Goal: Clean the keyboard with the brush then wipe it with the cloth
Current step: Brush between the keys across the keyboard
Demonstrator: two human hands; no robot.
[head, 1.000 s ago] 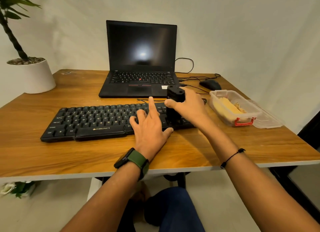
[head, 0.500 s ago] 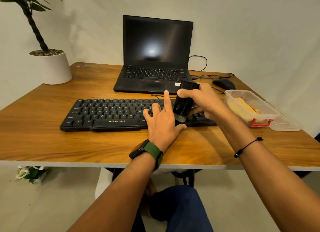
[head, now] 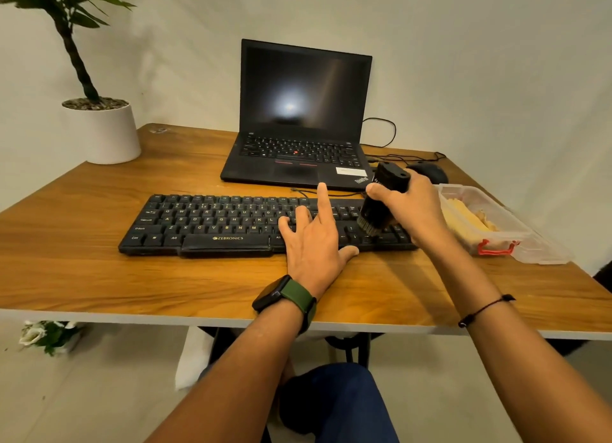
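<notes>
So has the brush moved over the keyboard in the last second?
Yes. The brush in the right hand tilted, lifted, and now its bristles sit on the keyboard's right-end keys again.

We see an open laptop (head: pixel 298 137) w/ dark screen at worktop (head: pixel 99 270) rear, potted plant (head: pixel 99 124) far left, mouse (head: pixel 430 172) behind a clear box (head: pixel 477 217) at right.

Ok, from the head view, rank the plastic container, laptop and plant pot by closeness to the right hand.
1. Plastic container: just right of the right hand, which grips the brush.
2. Laptop: behind and to the left.
3. Plant pot: far left corner of the desk.
</notes>
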